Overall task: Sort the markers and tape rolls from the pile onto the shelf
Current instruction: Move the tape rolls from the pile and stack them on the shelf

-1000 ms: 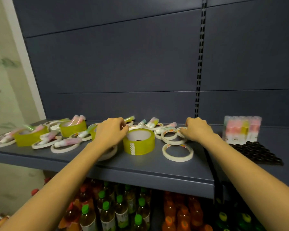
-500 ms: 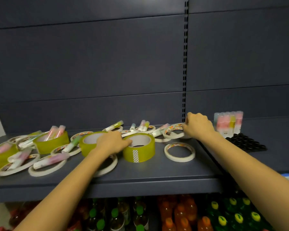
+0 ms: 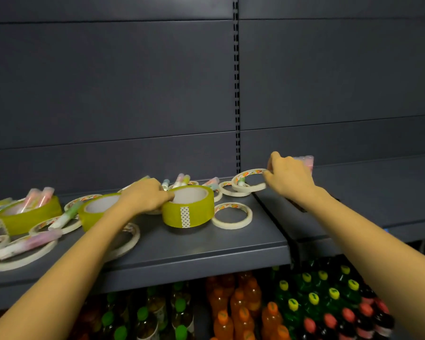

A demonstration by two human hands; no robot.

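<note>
A pile of tape rolls and pastel markers covers the grey shelf (image 3: 182, 251). My left hand (image 3: 145, 196) grips the rim of a wide yellow tape roll (image 3: 188, 207), with fingers hooked into its core. My right hand (image 3: 288, 176) pinches a thin white tape ring (image 3: 247, 174) and holds it tilted above the shelf's right end. Another thin white ring (image 3: 232, 215) lies flat right of the yellow roll. Two more yellow rolls (image 3: 30, 214) sit further left, one with pink markers (image 3: 38, 196) resting in it.
A second shelf section (image 3: 378, 192) begins to the right, where a pack of pink markers (image 3: 306, 161) stands behind my right hand. Below the shelves stand rows of drink bottles (image 3: 243, 307) with orange, green and yellow caps. A slotted upright (image 3: 236, 94) divides the back panel.
My right hand has lifted the thin white ring off the pile and carried it rightward. My left hand has slid right onto the yellow roll's rim. The camera has panned right.
</note>
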